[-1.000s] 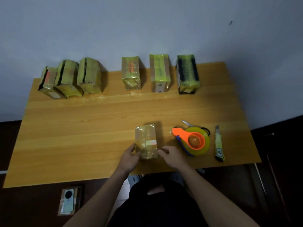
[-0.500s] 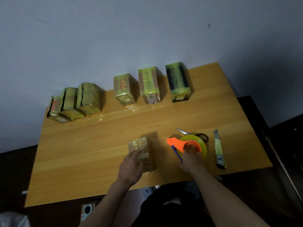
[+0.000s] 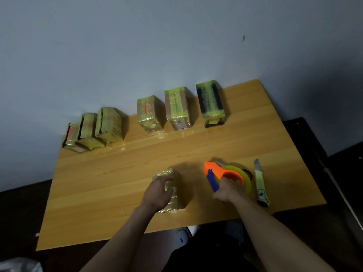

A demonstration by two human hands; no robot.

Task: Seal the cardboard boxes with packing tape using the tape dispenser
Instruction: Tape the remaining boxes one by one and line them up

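Orange tape dispenser (image 3: 224, 174) lies on the desk (image 3: 117, 173) just right of the tape-wrapped box (image 3: 170, 190), nose pointing far-left — the box's long axis runs near to far. The right hand (image 3: 228, 190) curls round the dispenser's near side; the left hand (image 3: 157, 191) grips the box from above. The coming move, I judge, carries the dispenser leftward onto the box.

Wooden table (image 3: 121, 185) against a plain grey wall (image 3: 137, 46), with a small dark mark (image 3: 243, 37) high on the wall. Near the table's right edge, a yellow-green utility knife (image 3: 260, 185) lying lengthwise, blade end toward the wall. Dark floor (image 3: 21, 216) beyond the left edge. Something pale and crumpled (image 3: 17, 265) at the bottom left corner, too blurred to identify.
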